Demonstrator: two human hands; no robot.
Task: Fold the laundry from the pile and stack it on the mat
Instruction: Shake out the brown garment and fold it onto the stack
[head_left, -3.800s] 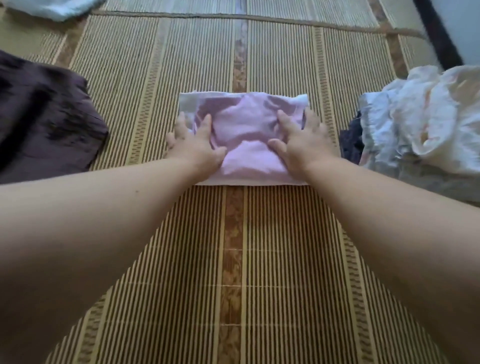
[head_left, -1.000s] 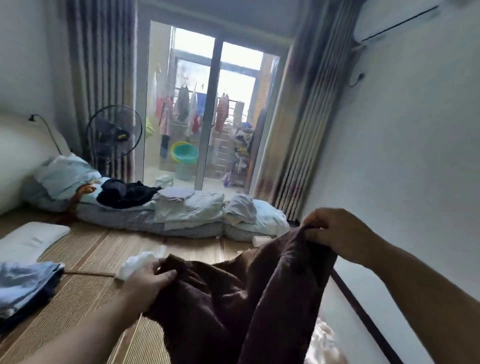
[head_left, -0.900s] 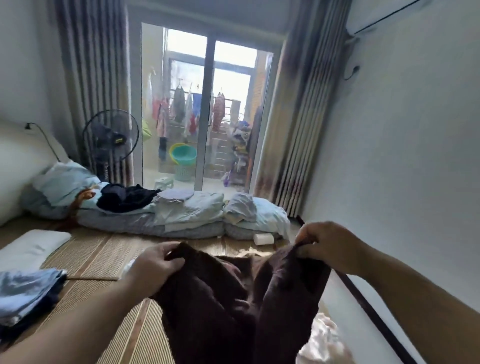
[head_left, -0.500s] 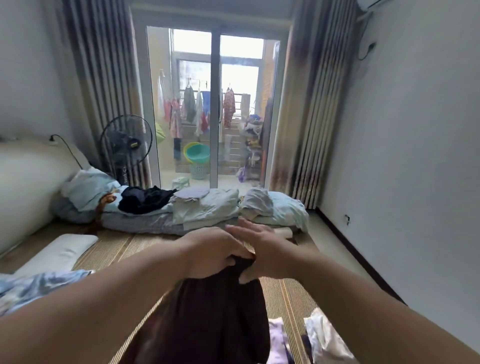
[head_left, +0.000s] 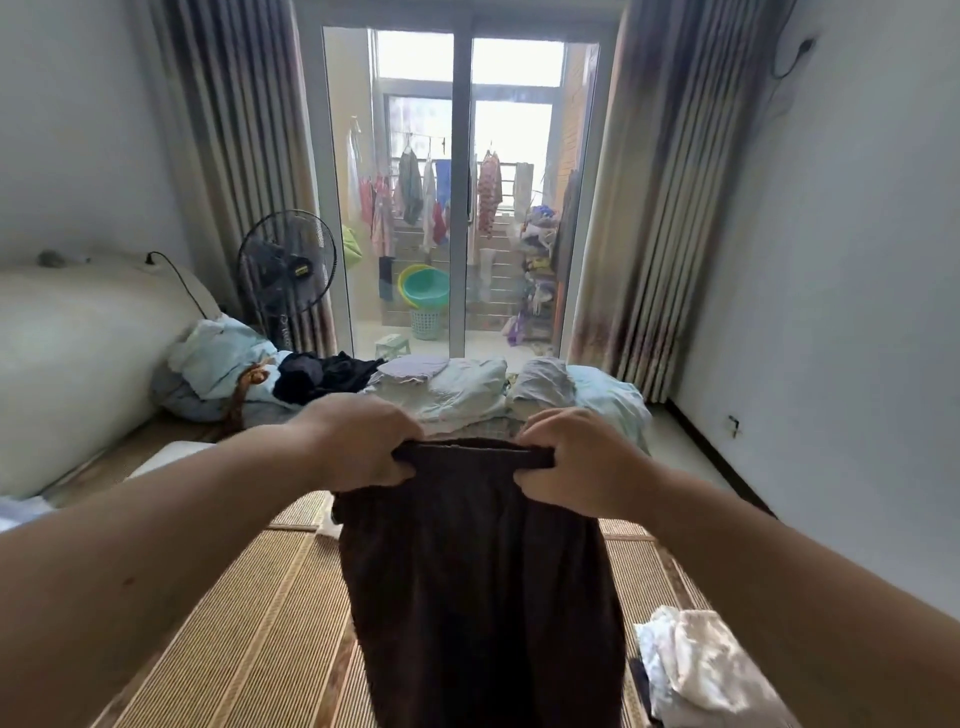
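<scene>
Both hands raised at chest height. Left hand (head_left: 363, 441) and right hand (head_left: 576, 462) each grasp a top corner of a dark brown garment (head_left: 478, 582), stretched taut between them, hanging over the woven mat (head_left: 249, 623). Pale laundry pile (head_left: 696, 670) lies lower right.

Black fan (head_left: 287, 262), grey curtains (head_left: 670, 208), glass door (head_left: 460, 197), teal basin (head_left: 427, 287)

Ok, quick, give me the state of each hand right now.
Left hand: closed, gripping the top edge of the dark brown garment.
Right hand: closed, gripping the same top edge at its other end.
</scene>
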